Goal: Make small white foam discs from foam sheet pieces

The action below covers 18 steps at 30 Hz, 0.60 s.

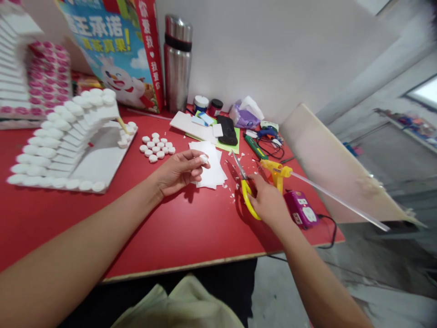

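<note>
Pinched in the fingertips of my left hand [180, 171] is a small white piece [204, 159], held above a stack of white sheets [213, 171]. My right hand [269, 198] grips yellow-handled scissors [246, 193] low over the red table, their blades pointing away from me and a little apart. White scraps [232, 197] lie scattered around the blades. Left of the sheets sits a cluster of small rounded white pieces [156, 148]. Further left stands a white curved stepped model [75, 141], its outer edge lined with similar white rounds.
On the right are a yellow glue gun [277, 171] with a long clear stick and a purple power socket box [301, 209]. A steel flask [177, 64], a printed box [116, 50] and small jars [200, 103] stand along the wall. The table's front edge [191, 265] is near me.
</note>
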Each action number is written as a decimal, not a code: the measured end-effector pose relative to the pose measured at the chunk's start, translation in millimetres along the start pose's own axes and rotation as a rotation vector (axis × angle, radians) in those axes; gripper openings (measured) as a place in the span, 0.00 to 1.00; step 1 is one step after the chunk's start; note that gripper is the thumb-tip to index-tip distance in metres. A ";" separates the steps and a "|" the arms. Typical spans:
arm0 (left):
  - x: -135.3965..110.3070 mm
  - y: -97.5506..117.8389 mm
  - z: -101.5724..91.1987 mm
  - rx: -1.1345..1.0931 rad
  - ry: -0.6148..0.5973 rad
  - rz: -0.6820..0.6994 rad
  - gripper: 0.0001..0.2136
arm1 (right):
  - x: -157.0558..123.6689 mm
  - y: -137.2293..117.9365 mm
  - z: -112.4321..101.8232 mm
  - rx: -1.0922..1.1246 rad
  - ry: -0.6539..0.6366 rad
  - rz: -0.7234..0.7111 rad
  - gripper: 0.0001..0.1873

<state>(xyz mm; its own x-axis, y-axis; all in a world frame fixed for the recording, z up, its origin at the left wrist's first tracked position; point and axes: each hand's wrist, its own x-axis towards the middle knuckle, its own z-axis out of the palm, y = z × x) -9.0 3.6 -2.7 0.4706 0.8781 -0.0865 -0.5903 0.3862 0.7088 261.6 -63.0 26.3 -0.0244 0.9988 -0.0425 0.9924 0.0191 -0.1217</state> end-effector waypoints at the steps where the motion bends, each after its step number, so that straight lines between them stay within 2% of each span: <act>1: -0.1 -0.3 0.4 0.013 0.006 0.005 0.17 | -1.6 2.9 1.1 0.083 0.025 -0.050 0.27; 4: -0.1 -1.3 2.0 0.056 0.034 0.014 0.17 | -6.5 3.3 0.9 0.335 0.112 -0.129 0.26; 6: 0.5 -2.0 2.8 0.077 0.051 0.013 0.17 | -9.9 -3.0 -0.6 0.415 0.135 -0.135 0.26; 10: 2.0 -3.3 2.7 0.112 0.057 0.015 0.18 | -16.2 -19.1 -0.9 0.388 0.157 -0.219 0.30; 14: 2.2 -4.1 2.4 0.135 0.065 0.002 0.19 | -19.5 -27.8 1.9 0.323 0.234 -0.328 0.27; 18: 1.6 -4.7 4.4 0.163 0.053 0.012 0.18 | -18.6 -32.0 4.4 0.293 0.227 -0.359 0.26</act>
<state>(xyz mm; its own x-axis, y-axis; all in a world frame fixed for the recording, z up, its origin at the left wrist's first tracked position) -2.6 2.0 -3.2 0.4265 0.8977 -0.1107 -0.4796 0.3282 0.8138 229.8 -82.4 26.7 -0.2978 0.9169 0.2656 0.8502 0.3813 -0.3631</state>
